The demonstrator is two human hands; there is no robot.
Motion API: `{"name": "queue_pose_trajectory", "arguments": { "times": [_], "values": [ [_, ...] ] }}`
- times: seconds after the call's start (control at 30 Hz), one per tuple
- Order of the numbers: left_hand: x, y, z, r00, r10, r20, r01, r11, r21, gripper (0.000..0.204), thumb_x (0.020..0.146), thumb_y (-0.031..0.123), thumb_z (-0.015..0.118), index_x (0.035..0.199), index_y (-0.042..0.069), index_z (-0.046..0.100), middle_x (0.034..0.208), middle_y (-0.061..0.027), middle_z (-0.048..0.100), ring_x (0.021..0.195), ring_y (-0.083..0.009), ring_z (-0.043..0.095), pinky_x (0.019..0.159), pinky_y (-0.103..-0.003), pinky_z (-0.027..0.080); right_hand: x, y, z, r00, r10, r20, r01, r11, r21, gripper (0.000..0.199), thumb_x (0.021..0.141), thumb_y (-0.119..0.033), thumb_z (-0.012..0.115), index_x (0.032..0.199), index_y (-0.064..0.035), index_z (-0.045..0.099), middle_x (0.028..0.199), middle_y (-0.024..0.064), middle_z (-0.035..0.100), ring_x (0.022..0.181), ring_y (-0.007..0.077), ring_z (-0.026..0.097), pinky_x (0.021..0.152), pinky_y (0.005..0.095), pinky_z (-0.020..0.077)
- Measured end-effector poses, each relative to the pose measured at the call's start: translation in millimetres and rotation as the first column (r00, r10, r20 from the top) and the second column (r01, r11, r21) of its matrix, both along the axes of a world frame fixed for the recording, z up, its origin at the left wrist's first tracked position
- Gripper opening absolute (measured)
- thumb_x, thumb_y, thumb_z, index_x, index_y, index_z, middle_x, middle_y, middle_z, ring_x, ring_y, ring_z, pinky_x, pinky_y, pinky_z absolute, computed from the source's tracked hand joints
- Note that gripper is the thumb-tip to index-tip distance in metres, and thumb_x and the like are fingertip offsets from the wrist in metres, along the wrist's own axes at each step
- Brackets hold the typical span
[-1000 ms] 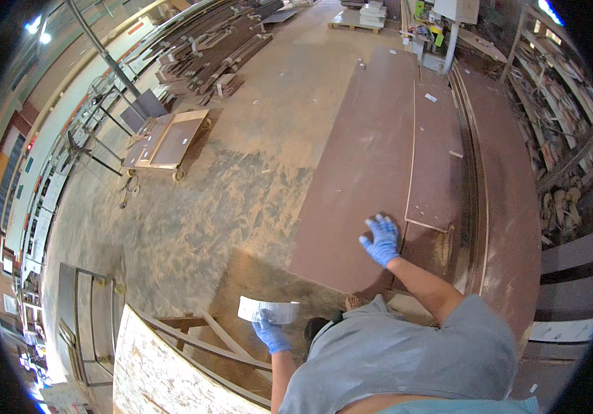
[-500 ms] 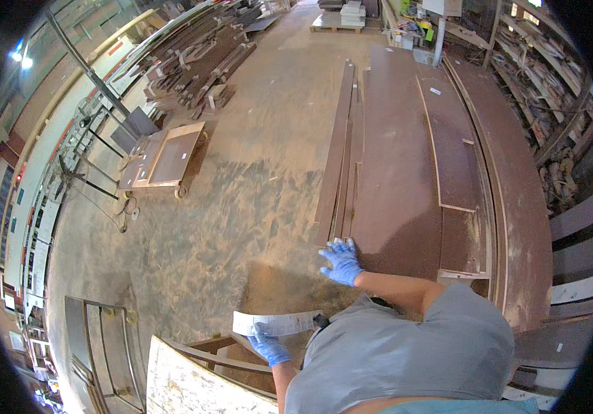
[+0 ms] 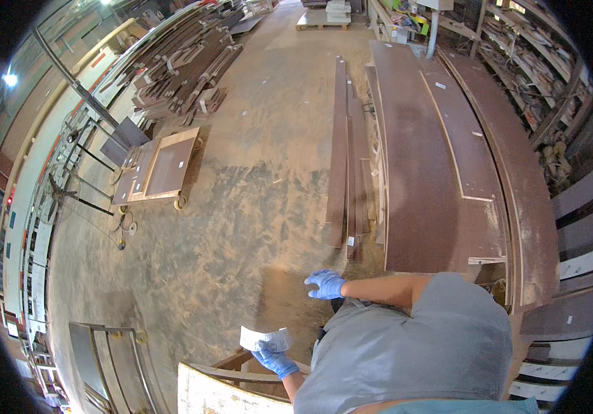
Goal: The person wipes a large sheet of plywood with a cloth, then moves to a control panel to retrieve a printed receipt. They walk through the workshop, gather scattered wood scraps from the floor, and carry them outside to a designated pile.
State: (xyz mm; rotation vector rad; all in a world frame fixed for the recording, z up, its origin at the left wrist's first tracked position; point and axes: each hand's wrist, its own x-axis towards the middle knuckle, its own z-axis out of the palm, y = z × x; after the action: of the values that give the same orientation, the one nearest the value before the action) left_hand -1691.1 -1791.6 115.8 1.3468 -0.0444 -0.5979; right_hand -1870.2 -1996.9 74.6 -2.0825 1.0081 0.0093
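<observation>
The left hand (image 3: 275, 361) holds the paper (image 3: 266, 339) in its fingers; a light grip should prevent creases. The right hand (image 3: 325, 283), fingers loosely apart, should avoid the boards (image 3: 338, 152).

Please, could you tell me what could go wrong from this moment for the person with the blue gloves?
The white paper sheet is held only in the left hand, so it might slip or crease. The long brown strips lie beside the large brown panel, so a foot might catch on them. The dusty floor could perhaps be slippery.
</observation>
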Motion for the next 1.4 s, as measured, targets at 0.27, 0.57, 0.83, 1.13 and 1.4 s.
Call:
{"name": "queue_pose_trajectory", "arguments": {
  "times": [0.27, 0.57, 0.83, 1.13, 1.4],
  "values": [
    [61, -74, 4, 0.997, -0.073, 0.008, 0.073, 0.995, -0.071, 0.054, 0.084, 0.03, 0.06, 0.13, 0.008, 0.044, 0.129, -0.011, 0.047, 0.114, -0.0285, 0.046, 0.094, -0.045, 0.039, 49, -75, 41, 1.0, -0.022, -0.001, 0.022, 0.985, 0.17, 0.052, 0.082, -0.048, 0.056, 0.12, -0.0122, 0.057, 0.122, 0.0133, 0.056, 0.111, 0.0308, 0.053, 0.097, 0.0402, 0.0391],
    [86, -170, -5, 0.957, -0.254, -0.137, 0.236, 0.962, -0.135, 0.053, 0.087, 0.035, 0.052, 0.133, 0.011, 0.041, 0.127, -0.0103, 0.051, 0.112, -0.0269, 0.051, 0.093, -0.042, 0.042, 113, -99, 49, 0.898, -0.033, 0.438, -0.181, 0.881, 0.437, 0.064, 0.083, -0.058, 0.053, 0.121, -0.007, 0.054, 0.116, 0.0124, 0.06, 0.109, 0.0263, 0.055, 0.094, 0.0365, 0.0402],
    [122, -200, 9, 0.949, -0.228, -0.217, 0.229, 0.973, -0.02, 0.059, 0.087, 0.043, 0.052, 0.135, 0.011, 0.037, 0.13, -0.012, 0.044, 0.114, -0.0282, 0.045, 0.094, -0.044, 0.038, 156, -88, 43, 0.918, 0.03, 0.395, -0.211, 0.881, 0.423, 0.047, 0.077, -0.045, 0.064, 0.105, -0.0071, 0.063, 0.098, 0.0142, 0.066, 0.09, 0.0226, 0.062, 0.075, 0.0354, 0.0477],
    [289, -152, -17, 0.976, 0.024, -0.217, -0.048, 0.993, -0.108, 0.054, 0.086, 0.039, 0.05, 0.131, 0.012, 0.04, 0.128, -0.0125, 0.045, 0.113, -0.0287, 0.045, 0.097, -0.044, 0.035, 279, -79, 47, 0.933, 0.165, 0.32, -0.281, 0.888, 0.363, 0.038, 0.073, -0.032, 0.067, 0.102, -0.0071, 0.065, 0.091, 0.0137, 0.067, 0.081, 0.0208, 0.063, 0.072, 0.0352, 0.0472],
    [376, -87, 14, 0.9, 0.411, -0.147, -0.433, 0.882, -0.186, 0.008, 0.086, 0.015, 0.059, 0.092, 0.016, 0.054, 0.076, 0.004, 0.051, 0.067, -0.0108, 0.05, 0.058, -0.028, 0.043, 410, -58, 46, 0.859, 0.267, 0.438, -0.429, 0.841, 0.329, 0.025, 0.081, -0.023, 0.065, 0.092, -0.0006, 0.064, 0.08, 0.0111, 0.063, 0.07, 0.0162, 0.056, 0.065, 0.0317, 0.0456]
  ]
}}
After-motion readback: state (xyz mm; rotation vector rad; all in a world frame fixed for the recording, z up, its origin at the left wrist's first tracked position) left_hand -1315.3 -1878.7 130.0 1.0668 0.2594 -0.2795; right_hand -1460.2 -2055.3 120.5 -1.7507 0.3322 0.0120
